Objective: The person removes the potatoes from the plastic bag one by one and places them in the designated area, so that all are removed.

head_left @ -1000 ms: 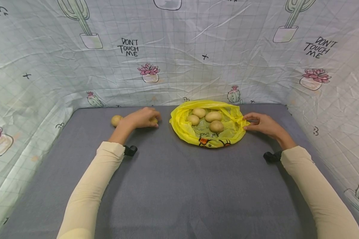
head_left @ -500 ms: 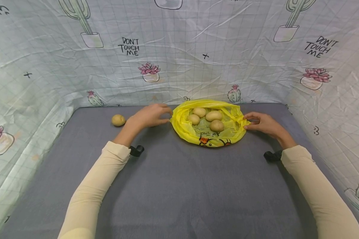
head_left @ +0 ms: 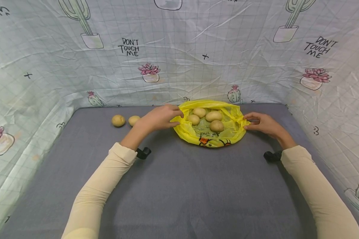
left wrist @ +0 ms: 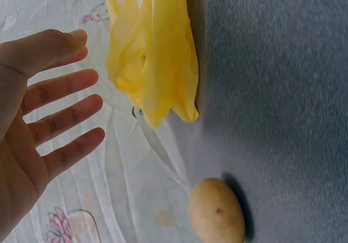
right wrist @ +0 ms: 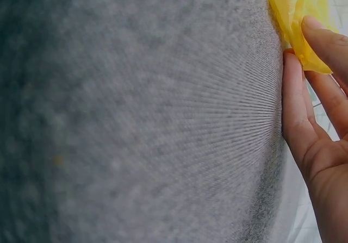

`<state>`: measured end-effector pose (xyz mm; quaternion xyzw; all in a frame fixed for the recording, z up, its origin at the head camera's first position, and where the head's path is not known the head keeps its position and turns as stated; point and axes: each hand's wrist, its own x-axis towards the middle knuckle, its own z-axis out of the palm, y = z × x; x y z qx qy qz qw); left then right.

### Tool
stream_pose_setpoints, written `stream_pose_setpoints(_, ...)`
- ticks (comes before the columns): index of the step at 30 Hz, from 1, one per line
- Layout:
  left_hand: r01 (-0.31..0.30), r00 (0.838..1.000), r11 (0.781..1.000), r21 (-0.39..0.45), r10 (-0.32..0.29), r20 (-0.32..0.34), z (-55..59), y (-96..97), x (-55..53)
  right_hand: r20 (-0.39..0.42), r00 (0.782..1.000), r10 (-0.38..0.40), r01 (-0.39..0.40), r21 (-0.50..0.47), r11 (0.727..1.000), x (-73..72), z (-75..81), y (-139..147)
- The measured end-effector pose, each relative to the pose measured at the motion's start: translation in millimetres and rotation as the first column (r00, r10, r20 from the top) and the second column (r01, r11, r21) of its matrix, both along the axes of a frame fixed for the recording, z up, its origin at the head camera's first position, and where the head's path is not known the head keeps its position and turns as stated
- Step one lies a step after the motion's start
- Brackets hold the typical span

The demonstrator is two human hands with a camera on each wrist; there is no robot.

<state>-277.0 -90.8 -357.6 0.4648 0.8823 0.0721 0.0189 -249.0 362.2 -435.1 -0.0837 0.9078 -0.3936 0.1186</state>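
A yellow plastic bag [head_left: 186, 132] lies with its mouth spread wide on the grey table, and several potatoes [head_left: 216, 126] rest inside. My left hand [head_left: 160, 118] hovers over the bag's left rim in the head view. Its fingers look straight and apart from the bag in the left wrist view, holding nothing. On the right side, my right hand [head_left: 263, 124] pinches the bag's twisted edge between thumb and fingers. Outside the bag, a potato [head_left: 118, 120] and a second potato [head_left: 134, 120] sit left of my left hand. One potato [left wrist: 216, 210] shows near that hand in the left wrist view.
Behind the table hangs a pale, wrinkled curtain [head_left: 179, 76] printed with cacti and lettering; it also runs along both sides. The grey cloth-covered table [head_left: 179, 186] extends toward me from the bag.
My left hand has moved right, from over a potato to the bag's left rim, uncovering the second potato on the left. The right hand and the bag have stayed nearly still.
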Motion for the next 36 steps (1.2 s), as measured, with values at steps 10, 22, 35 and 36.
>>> stream_pose_setpoints(10,0.039,0.999,0.999,-0.01,-0.039,-0.006,-2.6,10.9,4.2,0.056,0.998,0.006,-0.001,-0.088,0.996,1.1,2.2,7)
stream_pose_setpoints(22,0.066,0.998,0.998,-0.022,-0.066,-0.009,-6.9,27.4,7.4,0.083,0.996,0.014,0.005,-0.232,0.973,0.5,-1.3,8)
stream_pose_setpoints(35,0.163,0.984,0.984,0.076,-0.168,0.061,-13.7,72.4,4.9,0.058,0.998,-0.001,0.006,-0.093,0.996,1.2,2.0,4)
stream_pose_setpoints(36,0.165,0.982,0.983,0.085,-0.172,0.079,-14.0,76.2,3.8,0.057,0.998,-0.002,0.007,-0.085,0.996,1.2,2.2,4)
